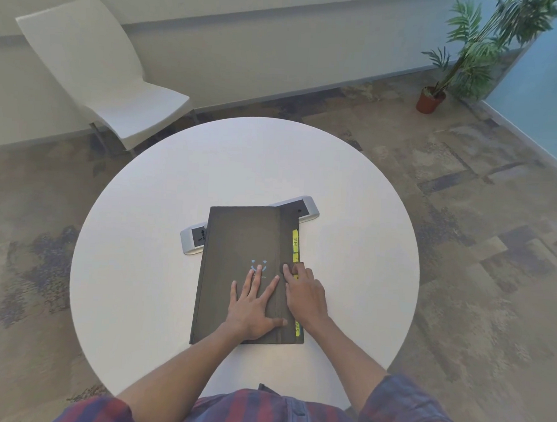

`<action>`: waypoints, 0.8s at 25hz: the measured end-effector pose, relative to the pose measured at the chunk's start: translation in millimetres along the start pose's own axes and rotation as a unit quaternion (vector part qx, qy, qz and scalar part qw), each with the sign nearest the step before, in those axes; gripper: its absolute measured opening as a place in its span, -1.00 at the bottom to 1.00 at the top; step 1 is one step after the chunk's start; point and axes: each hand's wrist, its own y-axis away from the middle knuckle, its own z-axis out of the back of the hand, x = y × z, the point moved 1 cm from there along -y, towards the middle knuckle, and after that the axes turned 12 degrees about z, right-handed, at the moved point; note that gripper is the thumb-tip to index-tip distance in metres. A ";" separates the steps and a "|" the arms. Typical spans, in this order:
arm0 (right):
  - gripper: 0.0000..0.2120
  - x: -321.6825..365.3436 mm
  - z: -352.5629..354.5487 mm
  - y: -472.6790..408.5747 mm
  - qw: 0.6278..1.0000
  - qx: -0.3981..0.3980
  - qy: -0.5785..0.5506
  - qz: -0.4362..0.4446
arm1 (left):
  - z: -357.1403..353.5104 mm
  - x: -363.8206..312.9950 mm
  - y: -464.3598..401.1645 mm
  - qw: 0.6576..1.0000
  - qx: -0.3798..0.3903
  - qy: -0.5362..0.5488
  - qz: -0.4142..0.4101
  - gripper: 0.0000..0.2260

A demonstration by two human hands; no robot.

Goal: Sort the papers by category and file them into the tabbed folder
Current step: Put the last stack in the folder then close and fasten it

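A white chair (pixel 98 75) stands past the round white table (pixel 140 268), off to the left. A grey socket box (pixel 193 239) pokes out from under the dark folder (pixel 237 241), which lies shut in the middle of the table. The left hand (pixel 253 308) lies flat on the folder, fingers spread apart. The right hand (pixel 304 295) sits at the folder's right edge, fingers curled on the flap by the yellow tabs (pixel 295 242). A potted plant (pixel 462 59) stands far off to the right.

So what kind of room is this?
Probably an office meeting room: a round white table with a built-in power socket strip, a plain white chair, and a potted plant in the corner.
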 end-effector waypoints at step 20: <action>-0.45 9.3 4.8 2.8 0.999 0.046 0.016 -0.013 | 24.2 60.1 5.0 0.975 -0.130 0.025 0.177 -0.14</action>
